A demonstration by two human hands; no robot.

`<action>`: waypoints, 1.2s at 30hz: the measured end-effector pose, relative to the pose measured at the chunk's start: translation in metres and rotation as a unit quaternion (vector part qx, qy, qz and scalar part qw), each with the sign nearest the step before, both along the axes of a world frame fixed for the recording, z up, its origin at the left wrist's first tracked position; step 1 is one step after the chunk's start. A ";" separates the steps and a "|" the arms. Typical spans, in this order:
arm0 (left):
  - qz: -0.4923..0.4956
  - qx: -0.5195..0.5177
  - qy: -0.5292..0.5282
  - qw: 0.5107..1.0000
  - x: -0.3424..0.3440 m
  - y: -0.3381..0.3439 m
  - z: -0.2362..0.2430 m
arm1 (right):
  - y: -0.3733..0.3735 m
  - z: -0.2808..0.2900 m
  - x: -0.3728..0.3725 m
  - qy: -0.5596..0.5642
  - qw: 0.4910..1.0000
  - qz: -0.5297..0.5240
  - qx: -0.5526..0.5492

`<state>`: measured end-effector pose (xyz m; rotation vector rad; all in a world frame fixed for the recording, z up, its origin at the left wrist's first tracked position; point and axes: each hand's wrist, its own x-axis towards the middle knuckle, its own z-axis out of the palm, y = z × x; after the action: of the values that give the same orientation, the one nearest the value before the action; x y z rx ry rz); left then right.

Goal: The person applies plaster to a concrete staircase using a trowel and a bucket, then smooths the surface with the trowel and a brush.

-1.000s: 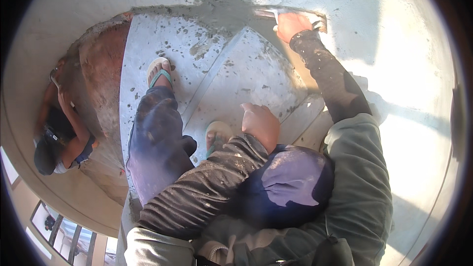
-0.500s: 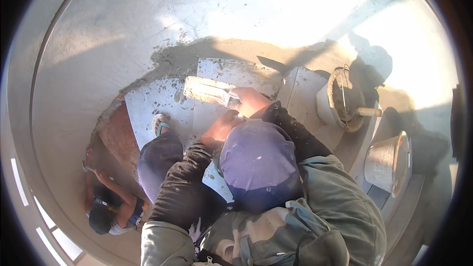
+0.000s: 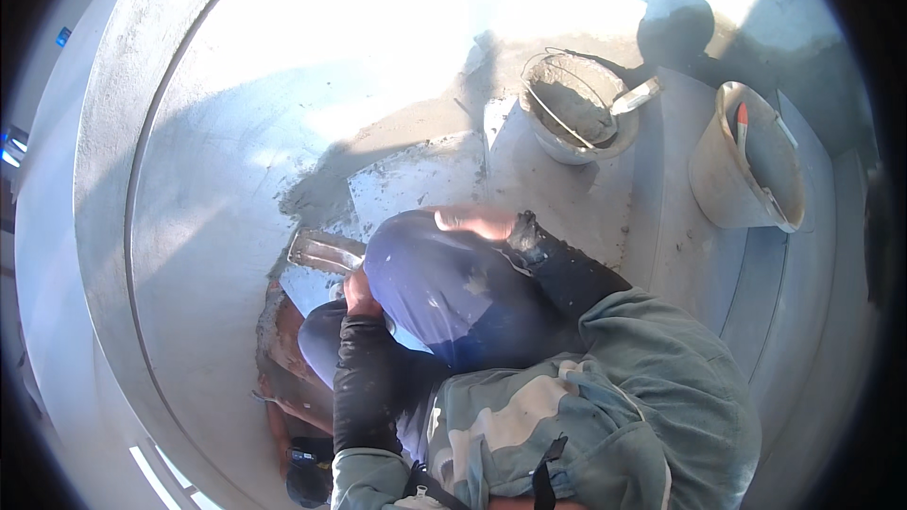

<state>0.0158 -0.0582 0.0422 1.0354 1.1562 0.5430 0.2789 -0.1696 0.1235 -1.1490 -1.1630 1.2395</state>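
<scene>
My left hand (image 3: 359,293) is closed around the grip of a plastering trowel (image 3: 324,252), whose mortar-smeared rectangular blade lies just beyond the fingers, low over the pale boards. Part of the grip is hidden by the hand and knee. My right hand (image 3: 477,222) lies stretched out over my bent knee (image 3: 425,264) and holds nothing that I can see. Beyond it stands a bucket (image 3: 578,156) with grey mortar (image 3: 573,111) inside. A pale tool handle (image 3: 636,95) sticks out over its rim.
Tiles or boards (image 3: 425,170), spattered with mortar, cover the floor by a band of wet mortar (image 3: 326,191). At the right is a second bucket (image 3: 709,179) holding a red-handled tool (image 3: 742,127). Another person (image 3: 310,472) works low at the lower left. A curved wall edge (image 3: 128,227) runs along the left.
The trowel has passed from my right hand to my left and moved left and nearer. My right hand has come to rest on my knee. The view has turned rightward, toward the buckets.
</scene>
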 end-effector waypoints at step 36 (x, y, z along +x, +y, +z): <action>0.010 0.074 0.132 0.988 -0.022 -0.049 -0.006 | -0.323 0.135 0.361 -0.202 0.814 -0.427 -0.337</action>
<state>-0.0062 -0.1067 0.0366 1.2519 1.3756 0.5243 0.6404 -0.4926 0.2588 -2.2337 -0.3069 0.6783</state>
